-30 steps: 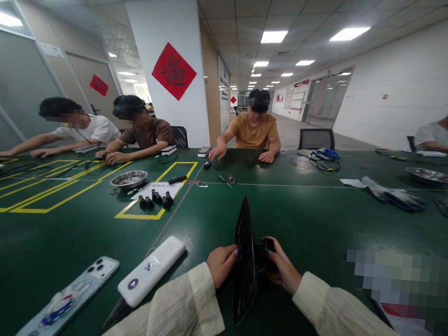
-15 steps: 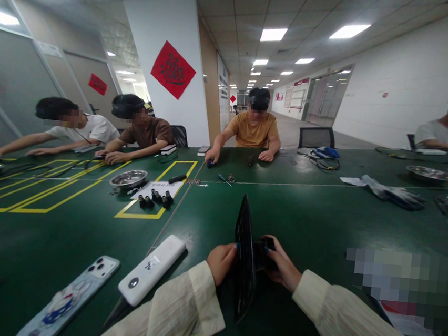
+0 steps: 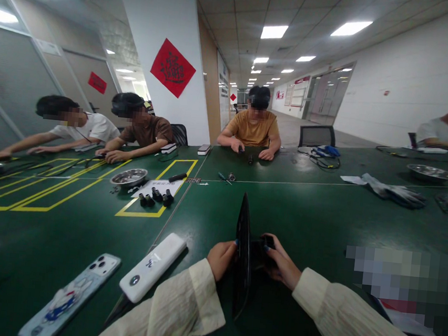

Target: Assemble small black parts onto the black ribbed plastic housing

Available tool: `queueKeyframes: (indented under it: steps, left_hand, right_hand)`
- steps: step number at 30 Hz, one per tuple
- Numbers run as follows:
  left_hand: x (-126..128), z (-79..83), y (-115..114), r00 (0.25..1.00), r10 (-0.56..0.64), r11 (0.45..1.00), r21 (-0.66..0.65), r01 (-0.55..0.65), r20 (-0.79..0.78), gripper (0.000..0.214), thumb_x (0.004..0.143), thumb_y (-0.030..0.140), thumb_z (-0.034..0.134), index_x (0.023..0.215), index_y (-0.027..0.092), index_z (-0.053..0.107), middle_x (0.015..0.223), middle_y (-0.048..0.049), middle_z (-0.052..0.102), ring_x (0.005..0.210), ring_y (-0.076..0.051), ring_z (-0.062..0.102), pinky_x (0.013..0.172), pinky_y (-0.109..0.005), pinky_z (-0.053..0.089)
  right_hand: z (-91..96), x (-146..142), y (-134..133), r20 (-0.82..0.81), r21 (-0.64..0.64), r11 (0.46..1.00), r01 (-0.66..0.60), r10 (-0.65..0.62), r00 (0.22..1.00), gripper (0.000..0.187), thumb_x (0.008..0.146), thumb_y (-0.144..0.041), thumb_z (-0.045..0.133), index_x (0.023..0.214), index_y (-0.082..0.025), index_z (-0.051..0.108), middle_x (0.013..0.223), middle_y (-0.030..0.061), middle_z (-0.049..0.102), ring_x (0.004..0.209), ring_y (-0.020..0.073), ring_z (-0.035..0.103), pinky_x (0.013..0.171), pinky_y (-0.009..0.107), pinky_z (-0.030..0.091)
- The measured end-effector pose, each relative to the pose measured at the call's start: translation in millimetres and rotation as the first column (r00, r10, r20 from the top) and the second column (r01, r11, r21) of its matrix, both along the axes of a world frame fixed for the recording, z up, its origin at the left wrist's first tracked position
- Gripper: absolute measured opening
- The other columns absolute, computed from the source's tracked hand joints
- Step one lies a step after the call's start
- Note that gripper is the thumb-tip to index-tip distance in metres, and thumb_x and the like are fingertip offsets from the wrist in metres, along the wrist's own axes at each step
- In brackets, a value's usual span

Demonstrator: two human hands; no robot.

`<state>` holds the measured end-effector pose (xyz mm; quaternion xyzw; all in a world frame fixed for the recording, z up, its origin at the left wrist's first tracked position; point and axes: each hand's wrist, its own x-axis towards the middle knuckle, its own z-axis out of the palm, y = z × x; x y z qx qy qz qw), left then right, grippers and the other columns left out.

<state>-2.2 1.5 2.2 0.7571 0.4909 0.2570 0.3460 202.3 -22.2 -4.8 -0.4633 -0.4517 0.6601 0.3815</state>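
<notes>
A thin black panel (image 3: 240, 275) stands upright between my hands, seen almost edge-on; I cannot tell what kind of device it is. My left hand (image 3: 221, 258) is closed on its left side, thumb against the face. A dark, blocky part (image 3: 259, 250) sticks out from the panel's right side. My right hand (image 3: 284, 261) wraps around that part, which is mostly hidden by the fingers. To the left of my left hand lie a white power bank (image 3: 155, 267) and a phone in a patterned case (image 3: 71, 298).
Several black fittings (image 3: 156, 198) sit by a metal bowl (image 3: 128, 177) inside yellow tape. Gloves (image 3: 392, 192) and another bowl (image 3: 431, 173) lie at the right. A blurred item (image 3: 407, 318) is near my right sleeve. Co-workers sit around the green table (image 3: 303, 207).
The black panel has turned slightly and now shows more edge-on, still in both hands. Across the table, a co-worker's hand with a small dark object has drawn back toward the body.
</notes>
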Motion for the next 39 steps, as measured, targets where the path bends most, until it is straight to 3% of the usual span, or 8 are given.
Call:
queueKeyframes:
  steps: [6, 12, 17, 24, 32, 39]
  left_hand:
    - [-0.5, -2.1, 1.5, 0.999, -0.041, 0.999, -0.001, 0.041, -0.011, 0.038, 0.083, 0.041, 0.028, 0.063, 0.017, 0.050, 0.058, -0.0006, 0.051, 0.059, -0.015, 0.050, 0.056, -0.024, 0.038]
    - [3.1, -3.8, 1.0, 0.995, 0.059, 0.993, -0.105, -0.051, 0.075, 0.043, 0.085, 0.044, 0.023, 0.059, 0.017, 0.045, 0.049, 0.0019, 0.043, 0.046, -0.011, 0.044, 0.047, -0.022, 0.033]
    - [0.9, -0.6, -0.5, 0.999, -0.008, 0.997, -0.081, 0.011, 0.044, 0.041, 0.084, 0.044, 0.028, 0.060, 0.017, 0.048, 0.052, 0.0012, 0.047, 0.049, -0.012, 0.046, 0.048, -0.021, 0.035]
    - [2.7, 0.8, -1.7, 0.997, 0.026, 0.997, -0.074, -0.021, 0.069, 0.045, 0.086, 0.045, 0.022, 0.062, 0.016, 0.048, 0.051, 0.0012, 0.045, 0.049, -0.012, 0.045, 0.048, -0.021, 0.035]
    - [0.5, -3.3, 1.2, 0.997, -0.010, 0.997, -0.073, 0.016, 0.079, 0.036, 0.081, 0.039, 0.030, 0.058, 0.016, 0.046, 0.050, 0.0016, 0.044, 0.048, -0.012, 0.044, 0.048, -0.022, 0.032]
    - [2.3, -7.7, 3.8, 0.996, 0.028, 0.997, -0.068, -0.022, 0.079, 0.050, 0.081, 0.054, 0.024, 0.056, 0.016, 0.045, 0.051, 0.0013, 0.042, 0.051, -0.012, 0.041, 0.051, -0.023, 0.032]
  right_hand:
    - [-0.5, 0.1, 0.3, -0.013, 0.012, 1.000, 0.001, -0.001, 1.000, 0.052, 0.073, -0.055, 0.047, 0.116, -0.032, 0.029, 0.063, -0.0063, 0.047, 0.035, 0.0030, 0.034, 0.035, 0.014, 0.014]
    - [-0.2, -1.1, 0.1, 0.018, 0.007, 1.000, 0.009, -0.009, 1.000, 0.051, 0.074, -0.055, 0.046, 0.116, -0.033, 0.030, 0.064, -0.0056, 0.047, 0.037, 0.0040, 0.037, 0.035, 0.014, 0.014]
    - [-4.1, 0.3, 1.5, 0.020, 0.001, 1.000, 0.013, -0.013, 1.000, 0.045, 0.078, -0.051, 0.044, 0.117, -0.033, 0.030, 0.071, -0.0035, 0.050, 0.041, 0.0053, 0.041, 0.037, 0.014, 0.020]
    - [-7.0, 1.1, 2.1, -0.014, 0.026, 1.000, -0.002, 0.003, 1.000, 0.046, 0.077, -0.051, 0.045, 0.116, -0.032, 0.030, 0.068, -0.0047, 0.049, 0.037, 0.0047, 0.041, 0.033, 0.013, 0.013]
    - [-3.4, 1.5, 0.0, -0.020, 0.025, 1.000, -0.003, 0.003, 1.000, 0.045, 0.077, -0.050, 0.045, 0.115, -0.032, 0.030, 0.067, -0.0056, 0.048, 0.035, 0.0029, 0.037, 0.034, 0.013, 0.013]
    - [-4.3, 1.1, 1.3, -0.027, 0.004, 1.000, -0.001, 0.001, 1.000, 0.050, 0.075, -0.051, 0.048, 0.117, -0.032, 0.029, 0.060, -0.0070, 0.045, 0.035, 0.0035, 0.036, 0.034, 0.014, 0.010]
